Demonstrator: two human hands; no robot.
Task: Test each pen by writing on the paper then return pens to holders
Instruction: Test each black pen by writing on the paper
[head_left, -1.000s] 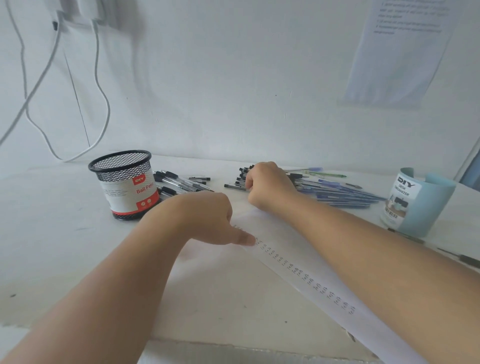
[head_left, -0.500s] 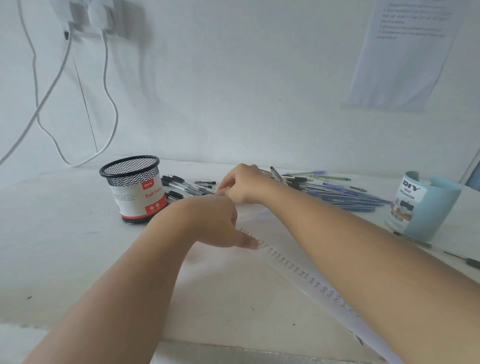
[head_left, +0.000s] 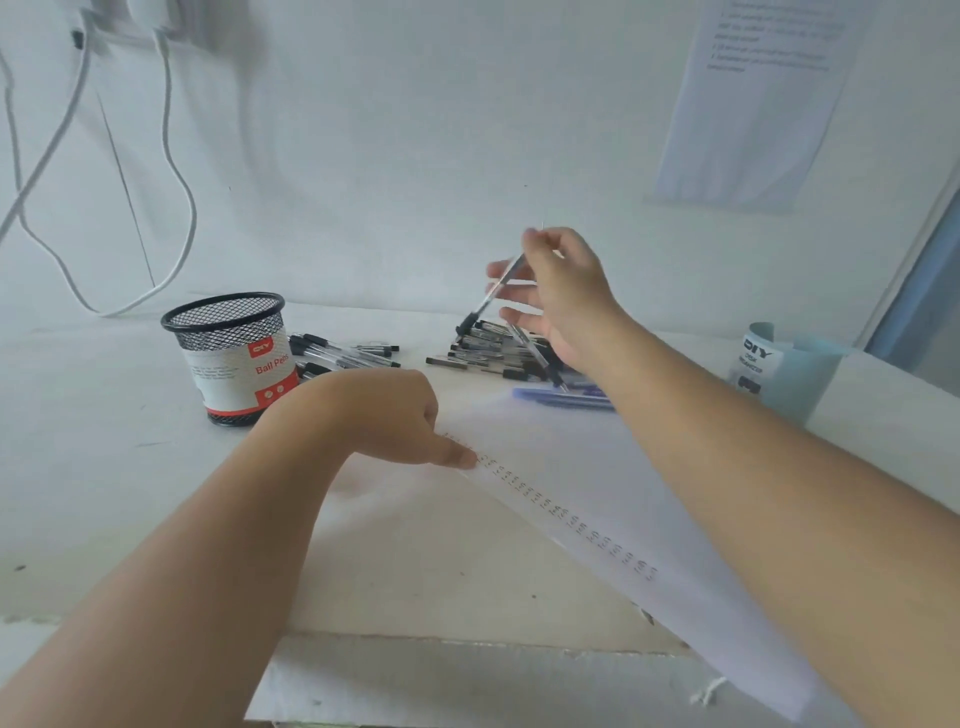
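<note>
Clear-barrelled pen with black cap (head_left: 493, 291): one, held aloft, slanted, cap end lowest, just above the larger heap of loose pens (head_left: 488, 353). Pinched near upper end between thumb and forefinger of right hand (head_left: 563, 291); other fingers spread. Left hand (head_left: 374, 415): one straight digit pressing white paper sheet (head_left: 597, 457) beside written marks. Holders: two, black mesh cup (head_left: 228, 358) and pale blue organiser (head_left: 795, 379). Pen heaps: two, smaller heap (head_left: 343, 353) beside mesh cup.
</note>
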